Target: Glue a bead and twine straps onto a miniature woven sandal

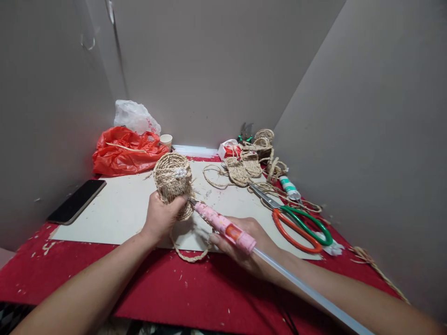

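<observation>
My left hand (162, 211) grips a small woven straw piece (172, 174) with round coiled ends and a few pearl-like beads on it. In my right hand (244, 242) is a pink glue gun (225, 226), with a long translucent glue stick (307, 288) running out of its back end. The gun's nozzle meets the right side of the woven piece, close to my left thumb; the exact contact spot is hard to see. Below the piece a loop of braided straw cord (190, 258) hangs down between my hands.
Scissors (296, 223) with red and green handles lie right, near woven straw pieces (242, 170) and a thread spool (289, 187). A phone (77, 201) rests left on the white board (115, 223). Behind are a red plastic bag (127, 153), a paper cup (165, 140) and glue sticks (195, 150).
</observation>
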Demonstrator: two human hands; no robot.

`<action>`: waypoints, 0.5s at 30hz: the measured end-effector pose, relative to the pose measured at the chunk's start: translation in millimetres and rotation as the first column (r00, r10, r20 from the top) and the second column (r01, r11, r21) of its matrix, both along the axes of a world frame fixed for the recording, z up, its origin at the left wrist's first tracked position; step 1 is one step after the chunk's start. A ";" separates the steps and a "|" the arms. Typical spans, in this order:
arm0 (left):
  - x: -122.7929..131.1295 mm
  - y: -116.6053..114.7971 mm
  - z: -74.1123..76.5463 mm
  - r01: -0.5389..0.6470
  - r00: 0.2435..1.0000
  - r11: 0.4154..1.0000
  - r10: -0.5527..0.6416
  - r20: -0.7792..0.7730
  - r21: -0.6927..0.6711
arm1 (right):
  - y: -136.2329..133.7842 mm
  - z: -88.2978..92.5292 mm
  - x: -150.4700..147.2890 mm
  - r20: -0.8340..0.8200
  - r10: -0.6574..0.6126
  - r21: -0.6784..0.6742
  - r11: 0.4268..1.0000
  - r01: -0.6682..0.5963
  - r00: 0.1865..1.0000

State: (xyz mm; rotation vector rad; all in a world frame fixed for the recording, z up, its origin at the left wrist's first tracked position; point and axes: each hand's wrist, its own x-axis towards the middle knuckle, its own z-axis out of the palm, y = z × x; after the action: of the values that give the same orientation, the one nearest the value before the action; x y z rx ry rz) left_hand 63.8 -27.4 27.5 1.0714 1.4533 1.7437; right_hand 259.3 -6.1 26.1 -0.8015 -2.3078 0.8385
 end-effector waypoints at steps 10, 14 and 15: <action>0.7 -0.3 0.9 0.001 1.000 1.000 -0.001 -0.012 0.011 | 1.6 1.3 -1.0 -0.019 0.033 0.066 0.997 -0.032 0.999; 1.0 -0.6 0.9 0.002 1.000 1.000 -0.002 0.005 0.003 | 1.2 1.4 -0.1 0.012 0.050 0.065 0.997 -0.051 0.999; 0.9 -0.4 0.6 -0.001 1.000 1.000 0.001 0.014 0.004 | 1.2 1.2 0.0 0.019 0.054 0.071 0.996 -0.055 0.998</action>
State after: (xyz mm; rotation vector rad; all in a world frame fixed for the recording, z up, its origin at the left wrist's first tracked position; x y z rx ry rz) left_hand 64.6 -27.9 28.1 1.0596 1.4423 1.7520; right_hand 259.3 -4.9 27.3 -0.7202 -2.3703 0.7713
